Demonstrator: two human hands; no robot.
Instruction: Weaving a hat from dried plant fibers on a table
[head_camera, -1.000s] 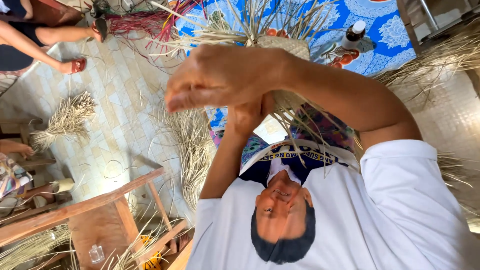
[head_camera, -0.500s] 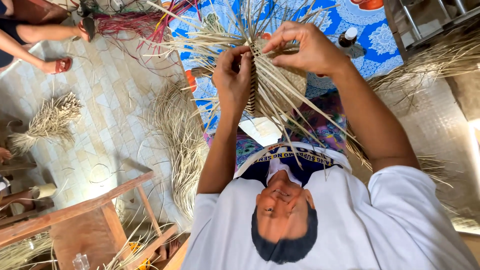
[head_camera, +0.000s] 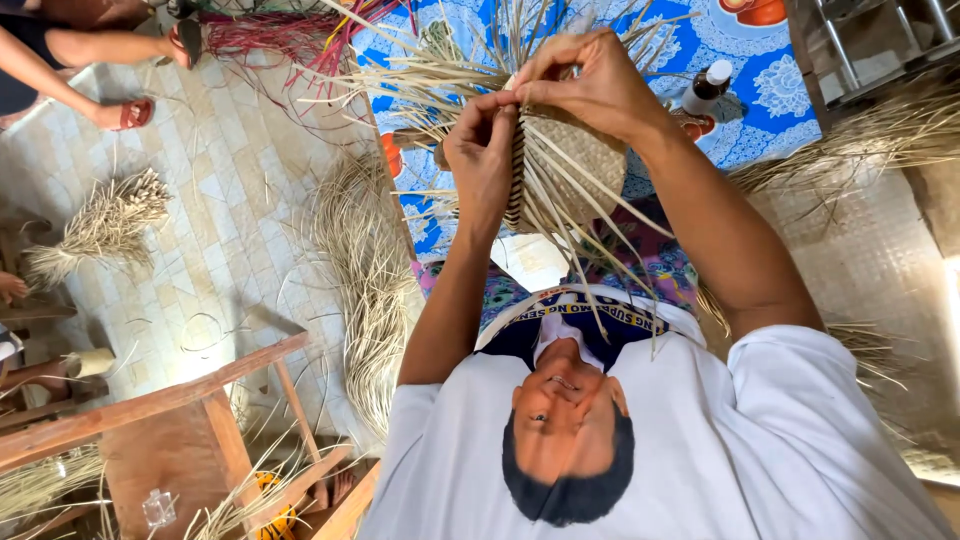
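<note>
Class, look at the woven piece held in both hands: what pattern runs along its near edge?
In the head view, the woven basket piece shows a band of alternating dark and pale stripes; the rest is plain straw colour.

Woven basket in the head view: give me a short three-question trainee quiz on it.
1. True or false: the left hand and the right hand both grip the woven basket.
2. What lies beyond the basket? A) a blue patterned cloth B) a green mat C) a metal tray
3. Fill in: the small bottle on the cloth has a ___ cap.
Key: 1 true; 2 A; 3 white.
</note>
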